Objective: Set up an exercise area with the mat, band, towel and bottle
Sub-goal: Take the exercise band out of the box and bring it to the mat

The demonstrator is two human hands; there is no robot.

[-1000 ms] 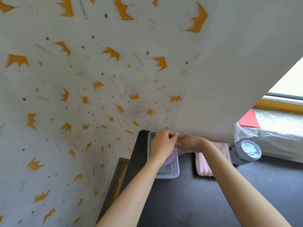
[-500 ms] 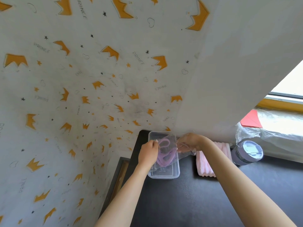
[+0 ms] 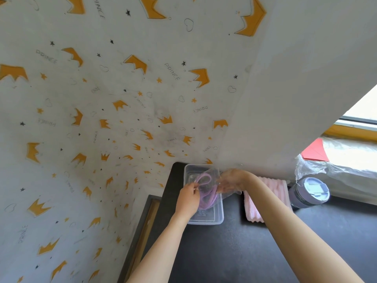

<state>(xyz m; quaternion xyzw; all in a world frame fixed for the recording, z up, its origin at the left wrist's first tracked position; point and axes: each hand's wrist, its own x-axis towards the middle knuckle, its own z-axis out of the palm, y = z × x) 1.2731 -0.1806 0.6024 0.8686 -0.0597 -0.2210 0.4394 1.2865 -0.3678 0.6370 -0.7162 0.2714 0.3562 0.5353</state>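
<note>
Over a clear container [image 3: 206,219] on the dark worktop [image 3: 244,252], the left hand [image 3: 187,199] fingers pinch the purple band [image 3: 208,201], which sits partly inside a clear bag [image 3: 214,174] grasped by the right hand [image 3: 232,180]. The pink towel [image 3: 253,211] and the bottle [image 3: 310,193] sit to the right.

A second ago the two grips met over the far end of the box [image 3: 204,220], hiding the band. Now the left grip [image 3: 187,198] has dropped toward lower left and pinches the purple band [image 3: 206,194], which shows between them against the clear bag [image 3: 214,174] the right grip [image 3: 230,180] holds.
</note>
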